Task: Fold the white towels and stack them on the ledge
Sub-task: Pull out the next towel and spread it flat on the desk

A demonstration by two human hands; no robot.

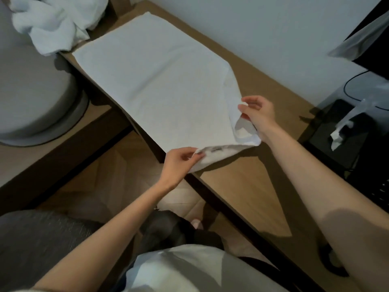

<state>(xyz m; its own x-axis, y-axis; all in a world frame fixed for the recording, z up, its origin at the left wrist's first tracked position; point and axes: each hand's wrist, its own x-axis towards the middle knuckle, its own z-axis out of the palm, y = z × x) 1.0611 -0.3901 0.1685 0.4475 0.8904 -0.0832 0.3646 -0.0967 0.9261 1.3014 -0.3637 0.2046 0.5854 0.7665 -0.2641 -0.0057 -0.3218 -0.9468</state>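
Observation:
A white towel [155,81] lies spread lengthwise along the wooden ledge [248,182], its far end reaching the back corner. My left hand [179,163] pinches the near corner at the ledge's front edge. My right hand [257,114] pinches the other near corner, lifted a little off the wood, so the near end curls up between both hands. A heap of crumpled white towels [56,20] sits at the top left on a grey round seat.
The grey round seat [31,98] stands left of the ledge. A black tissue box [341,131] with a tissue sticking out and a dark monitor [370,34] stand at the right. A white wall [252,28] runs behind the ledge. My lap is below.

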